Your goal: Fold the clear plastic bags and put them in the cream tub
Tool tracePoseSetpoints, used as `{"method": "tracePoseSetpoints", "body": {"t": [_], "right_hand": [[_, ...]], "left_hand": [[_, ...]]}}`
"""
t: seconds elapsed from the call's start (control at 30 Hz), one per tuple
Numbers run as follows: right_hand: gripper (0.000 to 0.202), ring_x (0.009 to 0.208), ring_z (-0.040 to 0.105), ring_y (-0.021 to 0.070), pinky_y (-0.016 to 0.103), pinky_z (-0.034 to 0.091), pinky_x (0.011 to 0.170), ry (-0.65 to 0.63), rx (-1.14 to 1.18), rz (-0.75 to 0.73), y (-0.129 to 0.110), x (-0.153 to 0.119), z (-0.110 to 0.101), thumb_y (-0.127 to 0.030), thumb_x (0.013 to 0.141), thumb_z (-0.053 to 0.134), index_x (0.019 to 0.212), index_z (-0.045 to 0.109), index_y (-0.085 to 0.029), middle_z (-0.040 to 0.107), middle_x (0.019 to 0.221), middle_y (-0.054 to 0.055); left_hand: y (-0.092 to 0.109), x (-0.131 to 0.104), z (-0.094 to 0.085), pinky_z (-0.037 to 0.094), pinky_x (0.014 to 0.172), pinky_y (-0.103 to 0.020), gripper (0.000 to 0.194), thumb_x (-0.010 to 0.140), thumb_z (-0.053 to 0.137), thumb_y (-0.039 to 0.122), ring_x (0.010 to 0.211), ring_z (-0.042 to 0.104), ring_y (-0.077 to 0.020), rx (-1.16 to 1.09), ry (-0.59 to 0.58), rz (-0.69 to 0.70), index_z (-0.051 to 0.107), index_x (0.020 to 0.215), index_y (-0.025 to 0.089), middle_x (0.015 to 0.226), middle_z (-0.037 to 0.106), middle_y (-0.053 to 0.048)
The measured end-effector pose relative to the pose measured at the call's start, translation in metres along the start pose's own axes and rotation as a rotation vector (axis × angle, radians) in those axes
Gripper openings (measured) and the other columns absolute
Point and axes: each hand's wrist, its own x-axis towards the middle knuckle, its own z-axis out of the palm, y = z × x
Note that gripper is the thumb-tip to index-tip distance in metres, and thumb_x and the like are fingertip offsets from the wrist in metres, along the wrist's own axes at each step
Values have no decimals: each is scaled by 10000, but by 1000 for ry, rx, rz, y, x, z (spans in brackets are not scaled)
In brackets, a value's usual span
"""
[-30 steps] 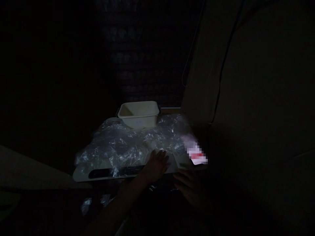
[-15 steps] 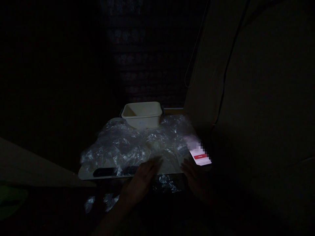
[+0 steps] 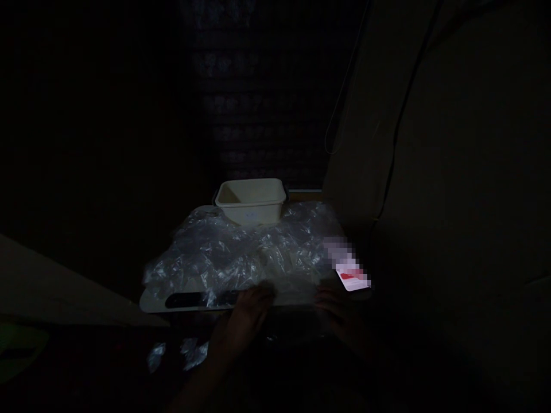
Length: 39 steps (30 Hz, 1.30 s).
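Note:
In dim light, a crumpled clear plastic sheet (image 3: 232, 252) covers much of a small white table (image 3: 150, 301). My left hand (image 3: 249, 307) is at the table's front edge, fingers curled down on the near part of the plastic. To its right, my right hand (image 3: 338, 310) bends its fingers over the same plastic; it is very dark and its fingertips are hard to make out. Between both hands the plastic stretches fairly smooth and hangs past the edge. A cream plastic tub (image 3: 252, 212) with dark side handles stands at the back of the table.
A lit phone (image 3: 353, 281) lies at the table's right edge. Small scraps of clear plastic (image 3: 193, 353) are below the front edge on the left. A dark cable (image 3: 394, 143) runs down the right wall. A green object (image 3: 21, 350) is at lower left.
Both hands have come slightly down toward the front edge, their fingers more bent. The plastic between them looks smoother, and the crinkled part below the edge has flattened.

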Motion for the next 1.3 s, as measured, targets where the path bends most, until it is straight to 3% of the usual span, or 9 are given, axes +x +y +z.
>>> {"method": "tracePoseSetpoints", "body": {"t": [0.1, 0.3, 0.53, 0.7, 0.97, 1.1, 1.3], "right_hand": [[311, 975, 437, 178, 374, 398, 794, 21, -19, 73, 4, 2, 6, -157, 711, 405, 1008, 464, -229, 521, 1004, 47], [167, 849, 510, 155, 340, 441, 729, 59, 146, 99, 9, 11, 21, -172, 719, 413, 800, 546, -233, 578, 845, 26], [189, 810, 538, 153, 311, 463, 693, 65, 205, 267, -3, 9, 17, -227, 711, 428, 864, 538, -238, 589, 867, 23], [170, 768, 556, 155, 311, 470, 669, 60, 289, 332, -3, 8, 19, -213, 708, 426, 791, 571, -243, 607, 806, 16], [158, 750, 566, 172, 318, 480, 647, 118, 330, 489, 1, 9, 23, -223, 671, 459, 779, 574, -229, 616, 799, 23], [176, 774, 559, 175, 323, 475, 662, 152, 324, 508, 2, 11, 26, -234, 673, 452, 808, 564, -221, 611, 824, 31], [237, 789, 552, 178, 330, 467, 680, 145, 334, 523, 8, 16, 30, -223, 663, 452, 878, 548, -199, 591, 881, 57]], "left_hand": [[0, -1, 2, 332, 835, -326, 281, 765, 358, 179, 989, 409, -152, -125, 22, -36, 461, 1022, 226, 1043, 507, -20], [1, -1, -3, 343, 839, -311, 254, 768, 365, 218, 965, 432, -140, -259, 51, -135, 494, 986, 234, 1016, 527, -4], [-4, -5, 2, 382, 799, -287, 242, 766, 355, 271, 911, 487, -126, -359, -4, -321, 523, 940, 265, 1012, 536, 35], [-8, -6, 6, 402, 758, -297, 231, 736, 392, 293, 845, 527, -147, -426, -11, -468, 554, 891, 238, 933, 582, 16], [-5, -1, 2, 437, 621, -258, 265, 713, 391, 302, 666, 563, -141, -573, 0, -547, 559, 893, 204, 787, 618, 5], [-3, 5, -2, 422, 486, -233, 315, 725, 358, 322, 460, 522, -109, -688, -43, -575, 534, 930, 161, 679, 611, -3], [1, 14, -6, 375, 407, -202, 322, 697, 381, 373, 409, 474, -89, -732, -69, -602, 559, 840, 147, 654, 583, -3]]}}
